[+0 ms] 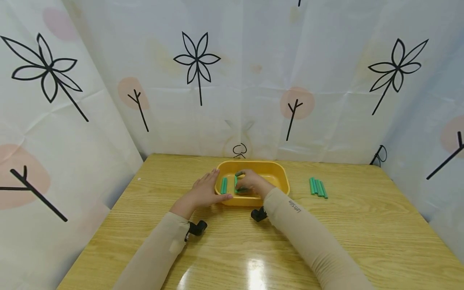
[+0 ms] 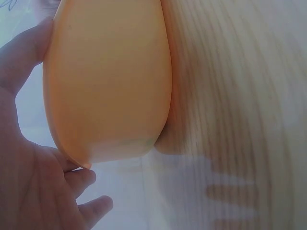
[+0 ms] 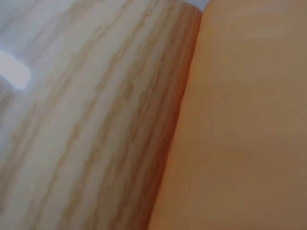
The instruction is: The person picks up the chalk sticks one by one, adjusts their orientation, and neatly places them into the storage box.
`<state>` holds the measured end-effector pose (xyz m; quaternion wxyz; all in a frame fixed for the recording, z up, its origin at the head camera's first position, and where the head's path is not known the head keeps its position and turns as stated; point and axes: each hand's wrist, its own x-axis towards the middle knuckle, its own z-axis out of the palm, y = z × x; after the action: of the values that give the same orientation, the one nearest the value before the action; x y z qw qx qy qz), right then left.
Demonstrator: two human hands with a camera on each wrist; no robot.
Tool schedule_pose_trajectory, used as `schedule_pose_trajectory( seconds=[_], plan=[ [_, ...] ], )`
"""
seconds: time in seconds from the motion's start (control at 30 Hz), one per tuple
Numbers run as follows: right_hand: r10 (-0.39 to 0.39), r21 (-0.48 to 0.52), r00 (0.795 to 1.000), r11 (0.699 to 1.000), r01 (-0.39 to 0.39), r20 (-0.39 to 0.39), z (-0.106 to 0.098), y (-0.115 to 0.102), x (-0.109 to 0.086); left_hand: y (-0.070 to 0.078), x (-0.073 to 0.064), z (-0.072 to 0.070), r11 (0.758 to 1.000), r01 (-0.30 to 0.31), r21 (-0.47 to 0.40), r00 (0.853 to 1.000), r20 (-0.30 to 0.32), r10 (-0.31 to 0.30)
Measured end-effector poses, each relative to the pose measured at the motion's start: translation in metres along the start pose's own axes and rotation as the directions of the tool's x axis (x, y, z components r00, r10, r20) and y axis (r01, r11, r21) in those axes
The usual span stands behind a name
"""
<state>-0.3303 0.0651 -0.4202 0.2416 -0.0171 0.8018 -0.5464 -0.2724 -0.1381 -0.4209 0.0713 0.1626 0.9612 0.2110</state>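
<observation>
A yellow plastic basin [image 1: 280,171] stands on the table, with short green sticks [image 1: 224,185] side by side at its left end. My left hand [image 1: 204,190] rests on the basin's left rim, fingers extended and thumb along the near edge. In the left wrist view that hand [image 2: 41,179] spans the end of the basin [image 2: 108,81]. Reaching inside, my right hand [image 1: 251,182] has its fingers curled and pinches a green stick [image 1: 236,184]. Its palm is hidden. Only the basin's outer wall [image 3: 240,124] and the table appear in the right wrist view.
Several more green sticks [image 1: 318,188] lie in a row on the wooden table [image 1: 362,225], right of the basin. A white curtain [image 1: 239,72] with plant drawings hangs behind and at both sides. Black wrist cameras [image 1: 197,228] sit beneath the sleeves.
</observation>
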Motion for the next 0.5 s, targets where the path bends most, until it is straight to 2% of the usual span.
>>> schedule_pose_trajectory(
  seconds=[0.13,0.37,0.5],
  plan=[
    [-0.003,-0.028,1.0,1.0,0.003,-0.011,0.0006,-0.0002,0.0001,0.0001,-0.0001,-0.0005,1.0,-0.001,-0.002,1.0,-0.001,0.001],
    [0.001,-0.013,1.0,1.0,-0.001,-0.015,0.0007,-0.0003,-0.0033,0.0003,-0.0009,-0.0007,1.0,-0.004,0.005,1.0,-0.01,0.004],
    [-0.017,-0.048,1.0,0.999,0.016,-0.014,-0.0021,-0.0016,-0.0087,0.0007,-0.0016,-0.0008,1.0,-0.003,0.005,1.0,-0.011,0.003]
  ],
)
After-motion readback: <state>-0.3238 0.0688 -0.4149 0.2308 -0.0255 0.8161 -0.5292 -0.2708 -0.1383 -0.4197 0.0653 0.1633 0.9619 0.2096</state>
